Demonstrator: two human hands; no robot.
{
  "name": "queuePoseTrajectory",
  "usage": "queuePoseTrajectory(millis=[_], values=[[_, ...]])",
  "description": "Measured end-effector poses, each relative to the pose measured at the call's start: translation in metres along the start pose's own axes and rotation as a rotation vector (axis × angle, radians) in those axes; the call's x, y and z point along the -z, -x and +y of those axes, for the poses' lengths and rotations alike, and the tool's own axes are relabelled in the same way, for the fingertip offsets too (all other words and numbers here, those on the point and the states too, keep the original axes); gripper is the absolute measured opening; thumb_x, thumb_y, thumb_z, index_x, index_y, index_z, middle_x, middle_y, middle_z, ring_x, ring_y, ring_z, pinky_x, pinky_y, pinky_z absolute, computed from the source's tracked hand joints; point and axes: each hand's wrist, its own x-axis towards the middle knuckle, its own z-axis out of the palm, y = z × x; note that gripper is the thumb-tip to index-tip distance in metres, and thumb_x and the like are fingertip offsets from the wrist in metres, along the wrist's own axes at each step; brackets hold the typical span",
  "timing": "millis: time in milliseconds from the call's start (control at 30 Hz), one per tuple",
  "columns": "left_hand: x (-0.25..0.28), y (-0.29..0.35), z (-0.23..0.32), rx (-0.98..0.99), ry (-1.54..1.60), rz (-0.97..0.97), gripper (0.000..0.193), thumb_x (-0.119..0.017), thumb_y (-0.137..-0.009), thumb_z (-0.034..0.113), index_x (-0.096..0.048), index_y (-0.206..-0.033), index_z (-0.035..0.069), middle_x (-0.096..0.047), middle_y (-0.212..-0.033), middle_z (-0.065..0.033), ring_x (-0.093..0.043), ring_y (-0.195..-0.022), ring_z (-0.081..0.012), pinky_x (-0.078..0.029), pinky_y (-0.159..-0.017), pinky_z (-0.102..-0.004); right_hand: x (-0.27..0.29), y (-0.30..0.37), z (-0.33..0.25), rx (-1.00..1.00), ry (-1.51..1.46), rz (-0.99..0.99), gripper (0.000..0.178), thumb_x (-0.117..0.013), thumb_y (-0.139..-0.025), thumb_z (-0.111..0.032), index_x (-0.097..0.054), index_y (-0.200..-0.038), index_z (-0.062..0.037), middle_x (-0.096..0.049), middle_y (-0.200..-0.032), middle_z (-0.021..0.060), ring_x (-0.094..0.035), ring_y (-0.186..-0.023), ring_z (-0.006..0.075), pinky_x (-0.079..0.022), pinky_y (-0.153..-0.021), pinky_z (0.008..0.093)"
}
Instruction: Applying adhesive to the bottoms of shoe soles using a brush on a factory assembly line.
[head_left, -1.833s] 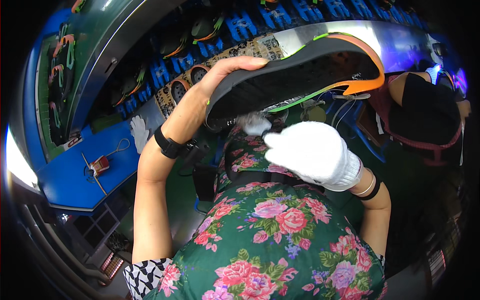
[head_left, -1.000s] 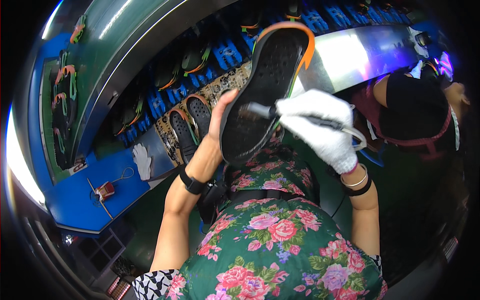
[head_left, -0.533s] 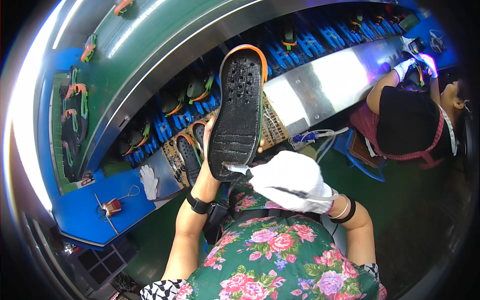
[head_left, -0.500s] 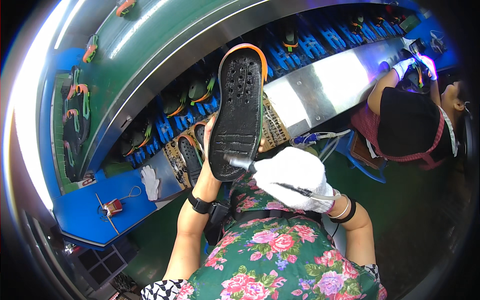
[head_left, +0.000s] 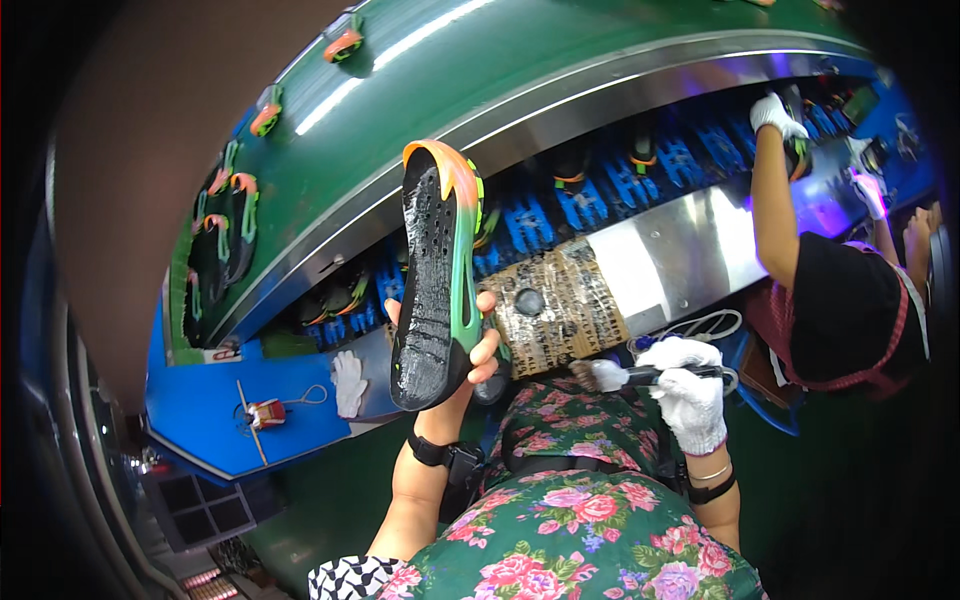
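Note:
My bare left hand [head_left: 484,354] is wrapped round a shoe sole [head_left: 428,290], held up with its toe end pointing away from me. The sole's black inner face looks wet and glossy, with small holes in its far half; its side wall runs from orange to green. My right hand [head_left: 690,392], in a white knit glove, grips a brush [head_left: 607,376]. The brush's dark bristles point left, apart from the sole. Behind my left hand, part of another dark sole [head_left: 492,388] shows, mostly hidden.
Brown taped cardboard [head_left: 560,325] covers part of the metal bench, with a round dark container [head_left: 528,302] on it. Beyond run blue racks [head_left: 585,205] and a green conveyor belt [head_left: 560,50] carrying soles. A white glove [head_left: 349,384] lies left. A co-worker [head_left: 845,300] works at right.
The brush has come off the sole and moved right with my gloved hand. The sole has turned, showing its coloured side wall. The view has shifted, and the co-worker's arm has reached farther out.

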Motion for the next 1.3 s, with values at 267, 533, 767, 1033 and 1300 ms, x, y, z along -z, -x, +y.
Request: queuePoseTrajectory(millis=[267,533,767,1033,1300], values=[[-0.027,0.004,0.013,-0.006,0.067,-0.281,0.097,-0.055,-0.096,0.073,-0.031,-0.158,0.003,-0.039,-0.144,-0.0183,-0.059,-0.085,-0.0373,-0.053,-0.058,-0.0412,0.024,0.006,0.028,-0.106,0.096,0.203,0.017,-0.071,-0.085,-0.001,-0.075,-0.101,0.0028,-0.077,-0.106,0.0215,-0.067,-0.069,0.0152,-0.054,-0.063,0.0248],[-0.044,-0.038,0.129,-0.114,-0.249,-0.332,0.104,-0.084,-0.086,0.045,-0.024,-0.164,0.011,-0.025,-0.160,-0.0244,-0.054,-0.100,-0.0336,-0.058,-0.063,-0.0360,0.007,-0.010,0.041,-0.103,0.226,0.184,0.020,-0.071,-0.087,0.002,-0.078,-0.105,0.0053,-0.075,-0.083,0.0077,-0.061,-0.064,0.0092,-0.048,-0.061,0.0230],[-0.048,-0.071,0.162,-0.630,-0.031,0.187,0.110,-0.072,-0.094,0.052,-0.011,-0.160,-0.011,-0.015,-0.166,-0.0302,-0.033,-0.148,-0.0495,-0.031,-0.127,-0.0537,0.004,-0.016,0.061,-0.162,0.361,0.095,0.019,-0.077,-0.087,-0.002,-0.079,-0.106,0.0016,-0.078,-0.093,0.0078,-0.067,-0.073,0.0102,-0.052,-0.063,0.0225],[-0.049,-0.039,0.170,-1.202,-1.649,0.935,0.088,-0.090,-0.082,0.019,-0.041,-0.154,0.010,-0.047,-0.140,-0.0183,-0.054,-0.125,-0.0331,-0.056,-0.098,-0.0372,0.025,-0.013,0.068,-0.123,0.344,0.192,0.019,-0.077,-0.086,0.000,-0.079,-0.105,0.0023,-0.078,-0.092,0.0084,-0.067,-0.072,0.0101,-0.052,-0.063,0.0229],[-0.048,-0.042,0.251,-0.832,-2.036,0.945,0.127,-0.091,-0.078,0.021,-0.004,-0.169,0.015,-0.031,-0.155,-0.0355,-0.042,-0.143,-0.0378,-0.044,-0.108,-0.0476,0.018,-0.015,0.072,-0.150,0.377,0.168,0.019,-0.079,-0.086,-0.002,-0.080,-0.105,0.0019,-0.078,-0.091,0.0073,-0.067,-0.072,0.0093,-0.051,-0.062,0.0222]])
